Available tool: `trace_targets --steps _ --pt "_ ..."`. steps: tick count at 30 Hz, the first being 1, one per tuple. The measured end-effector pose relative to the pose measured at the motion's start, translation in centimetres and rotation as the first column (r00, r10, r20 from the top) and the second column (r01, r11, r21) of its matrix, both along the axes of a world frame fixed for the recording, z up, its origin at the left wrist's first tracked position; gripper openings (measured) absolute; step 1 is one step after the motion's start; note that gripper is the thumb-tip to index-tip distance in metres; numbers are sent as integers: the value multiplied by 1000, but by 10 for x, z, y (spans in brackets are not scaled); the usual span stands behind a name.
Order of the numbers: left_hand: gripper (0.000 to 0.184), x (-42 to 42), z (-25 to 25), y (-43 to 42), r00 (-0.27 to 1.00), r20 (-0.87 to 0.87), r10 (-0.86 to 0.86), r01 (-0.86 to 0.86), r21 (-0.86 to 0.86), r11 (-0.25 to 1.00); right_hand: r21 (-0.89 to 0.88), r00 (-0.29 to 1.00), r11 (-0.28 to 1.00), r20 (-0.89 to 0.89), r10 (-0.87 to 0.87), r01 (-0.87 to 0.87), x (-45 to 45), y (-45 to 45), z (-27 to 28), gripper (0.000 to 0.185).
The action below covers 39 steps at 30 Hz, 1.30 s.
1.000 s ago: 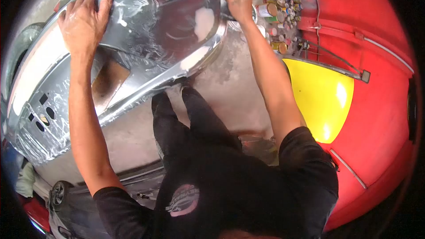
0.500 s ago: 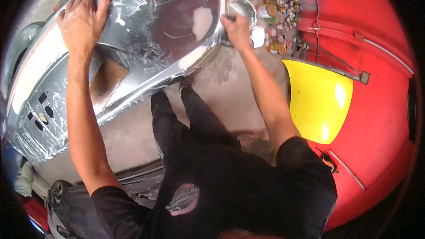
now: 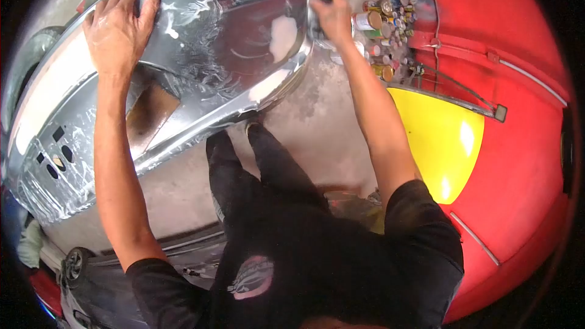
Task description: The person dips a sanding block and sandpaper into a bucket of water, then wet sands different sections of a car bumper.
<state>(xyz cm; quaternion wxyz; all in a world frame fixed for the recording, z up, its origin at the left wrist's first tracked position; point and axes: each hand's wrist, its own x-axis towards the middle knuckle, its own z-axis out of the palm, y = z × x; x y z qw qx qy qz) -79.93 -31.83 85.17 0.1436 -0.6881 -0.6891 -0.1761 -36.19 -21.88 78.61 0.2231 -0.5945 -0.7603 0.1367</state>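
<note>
Because the left hand [image 3: 122,27] lies spread, clasping nothing, on the large grey, white-streaked car-body panel [image 3: 183,42] before the person, uneven pressure could make that panel slide or tip. At its far right edge, the right hand [image 3: 332,18] is curled, though whether around anything I cannot tell; an outward slip might knock the nearby clustered, metal-lidded tins [image 3: 368,21].
</note>
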Motion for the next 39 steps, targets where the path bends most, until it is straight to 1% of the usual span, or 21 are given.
trace_targets --steps 1,2,4,5,7,8,10,11,14,15,16,18,21,23,26,28,31,32,35,36,39 --pt "53 -1 0 2 1000 1 5 -5 -1 1000 95 988 994 147 45 -59 -4 22 4 36" --pt "53 -3 -1 2 1000 -8 -1 1 13 1000 86 988 995 147 43 -56 -5 20 6 36" --pt "52 -1 1 0 1000 0 -10 10 0 1000 16 999 999 28 32 -32 -3 6 12 39" --pt "52 -1 4 3 1000 -2 1 -1 17 1000 3 997 997 3 -79 79 -5 -25 9 43" --pt "54 1 5 0 998 -14 56 -57 -137 989 -65 998 998 -67 -17 12 8 -55 -4 47" --pt "51 -2 2 0 1000 -1 -9 9 -3 1000 -68 997 998 -71 -6 1 7 -44 -6 47" --pt "52 -3 2 -2 1000 -8 11 -11 -47 999 44 995 999 95 0 -5 -7 -17 12 32" --pt "54 -1 2 -2 1000 -12 27 -28 -84 996 39 995 999 99 2 -6 -15 2 20 32" --pt "53 4 5 -4 1000 21 -3 6 -110 994 -17 996 998 -68 62 -64 -19 15 23 29" --pt "53 2 9 -1 999 45 29 -22 -137 990 92 996 994 81 46 -53 -4 -4 6 30" --pt "53 -6 -2 1 1000 -1 -8 8 -45 999 79 998 995 38 52 -55 6 -24 -7 30" --pt "54 -4 2 -2 1000 1 1 -1 -57 998 43 998 997 -6 58 -58 4 -36 -9 29" --pt "54 0 1 -2 1000 19 16 -14 -85 996 9 989 999 143 -37 36 -21 -3 24 28" --pt "54 0 0 -1 1000 -1 16 -16 -39 999 -19 998 999 57 28 -27 -33 24 32 30" --pt "54 -1 6 1 1000 -18 14 -15 -62 998 23 999 999 -34 24 -23 5 -18 -7 29" --pt "54 2 7 -2 1000 -21 22 -23 -73 997 -9 997 999 -64 -37 37 -1 -44 4 29" --pt "53 2 7 -3 1000 25 -1 3 -70 998 84 1000 996 -9 10 -10 -8 15 2 32" --pt "53 1 4 -2 1000 28 0 2 -44 999 63 995 994 -20 93 -91 -19 32 19 33" --pt "53 -5 -3 1 1000 5 -5 5 -43 999 82 995 997 98 -19 11 -4 -3 1 33" --pt "54 -3 -1 1 1000 -2 2 -2 -57 998 47 1000 999 -26 15 -14 2 -30 -3 34" --pt "54 1 6 -3 1000 -2 10 -10 -55 998 -41 996 999 -88 24 -28 1 -41 -3 34"
